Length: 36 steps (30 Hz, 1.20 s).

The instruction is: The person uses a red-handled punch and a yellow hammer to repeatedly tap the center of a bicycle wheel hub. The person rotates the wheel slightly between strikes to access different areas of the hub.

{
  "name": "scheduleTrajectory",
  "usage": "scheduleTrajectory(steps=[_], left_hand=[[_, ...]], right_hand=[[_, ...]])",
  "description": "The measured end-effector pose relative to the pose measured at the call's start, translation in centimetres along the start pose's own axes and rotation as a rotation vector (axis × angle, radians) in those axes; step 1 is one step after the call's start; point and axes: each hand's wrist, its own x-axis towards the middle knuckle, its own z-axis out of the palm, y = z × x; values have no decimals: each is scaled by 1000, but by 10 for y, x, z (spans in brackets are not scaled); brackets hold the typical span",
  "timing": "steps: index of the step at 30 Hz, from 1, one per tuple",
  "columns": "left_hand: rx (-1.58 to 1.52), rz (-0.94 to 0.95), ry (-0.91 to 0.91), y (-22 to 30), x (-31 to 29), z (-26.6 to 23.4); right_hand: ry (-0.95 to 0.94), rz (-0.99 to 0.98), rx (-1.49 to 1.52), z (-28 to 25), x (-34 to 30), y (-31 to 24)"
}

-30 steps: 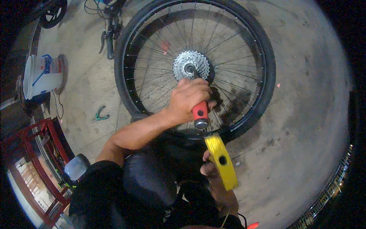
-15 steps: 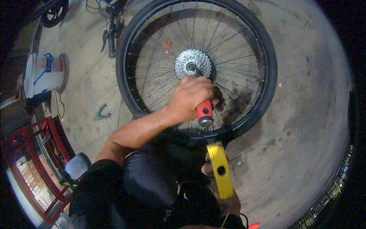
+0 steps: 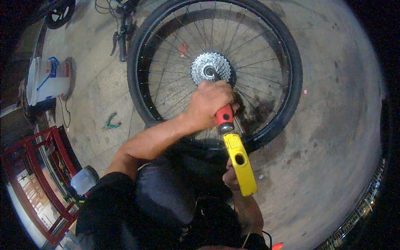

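A bicycle wheel (image 3: pixel 295 79) lies flat with its silver cassette (image 3: pixel 223 68) facing up. My left hand (image 3: pixel 208 102) is closed round a red-handled screwdriver (image 3: pixel 225 116) with a metal cap. Its dark shaft reaches the middle of the cassette, where the tip's exact contact is hard to make out. Against or very close to the metal cap is the yellow head of a hammer (image 3: pixel 246 177). My right hand (image 3: pixel 231 177), partly hidden beneath that head, is closed on the hammer's handle, which is mostly out of sight.
Green-handled pliers (image 3: pixel 112 121) lie on the floor left of the wheel. Farther left are a white bucket (image 3: pixel 56 83) and a red metal frame (image 3: pixel 50 196). A handlebar with a grip (image 3: pixel 122 46) is at the upper left. My bent leg (image 3: pixel 166 196) is close to the tyre.
The hammer has moved up and forward with my right hand, from short of the screwdriver's cap to right at it. My left hand and the wheel are nearly unchanged.
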Motion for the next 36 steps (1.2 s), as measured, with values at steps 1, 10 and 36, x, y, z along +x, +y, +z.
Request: scheduleTrajectory(steps=[1, 10, 36], left_hand=[[3, 1, 2, 1, 0, 0], [0, 11, 57, 5, 5, 4], [-30, 2, 102, -5, -12, 1]], right_hand=[[9, -7, 5, -1, 3, -6], [-104, -51, 160, 1, -4, 21], [20, 1, -86, -8, 12, -20]])
